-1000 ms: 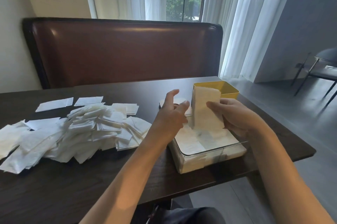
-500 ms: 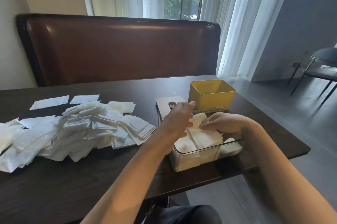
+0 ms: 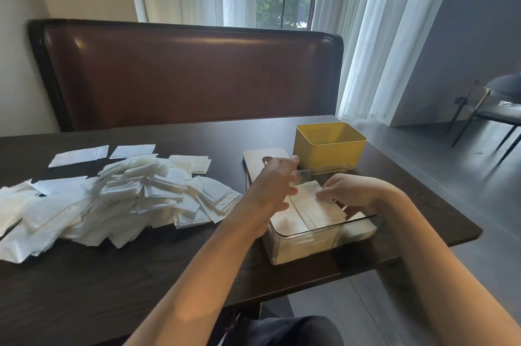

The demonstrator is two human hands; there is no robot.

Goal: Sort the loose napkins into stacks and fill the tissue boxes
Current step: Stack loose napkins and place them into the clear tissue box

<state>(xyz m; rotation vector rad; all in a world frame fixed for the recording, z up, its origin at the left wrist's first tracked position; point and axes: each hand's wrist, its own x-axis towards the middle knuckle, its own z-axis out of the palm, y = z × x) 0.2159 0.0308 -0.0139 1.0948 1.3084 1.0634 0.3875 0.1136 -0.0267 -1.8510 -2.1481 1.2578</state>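
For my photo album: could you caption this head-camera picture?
Both hands, left hand and right hand, press folded napkins into a clear box.

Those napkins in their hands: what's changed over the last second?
The napkin stack, held upright a second ago, now lies in the clear box. The right hand presses it; the left hand rests beside. Loose pile and yellow box unchanged.

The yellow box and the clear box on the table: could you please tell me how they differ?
The yellow box is opaque, the clear box see-through. The yellow box looks empty as far as its inside shows, while the clear box holds stacked napkins. Both hands work at the clear box; neither touches the yellow box. Both are open-topped and stand on the dark table.
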